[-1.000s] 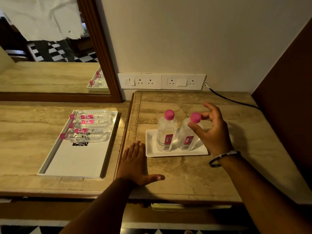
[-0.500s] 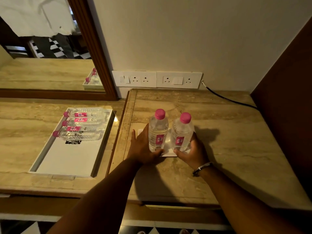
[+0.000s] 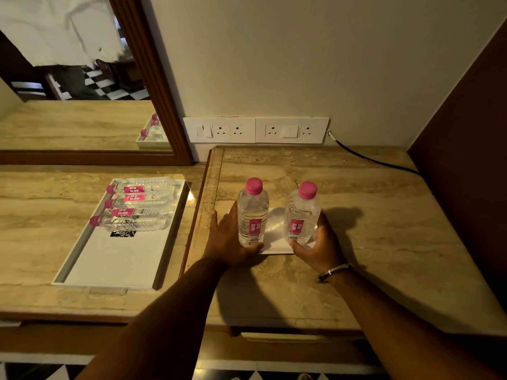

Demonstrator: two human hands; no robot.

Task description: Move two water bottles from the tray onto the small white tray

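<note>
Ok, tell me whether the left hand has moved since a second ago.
Yes. The left hand has gone from lying flat near the counter's front edge to the left side of the small white tray, farther toward the wall sockets.

Dim, warm yellow lighting throughout. The right hand [image 3: 321, 246] casts a dark shadow on the table [image 3: 370, 215] beyond it, toward the wall. Glare brightens the small white tray [image 3: 274, 229]. Wide-angle distortion bends edges; corners darken.
</note>
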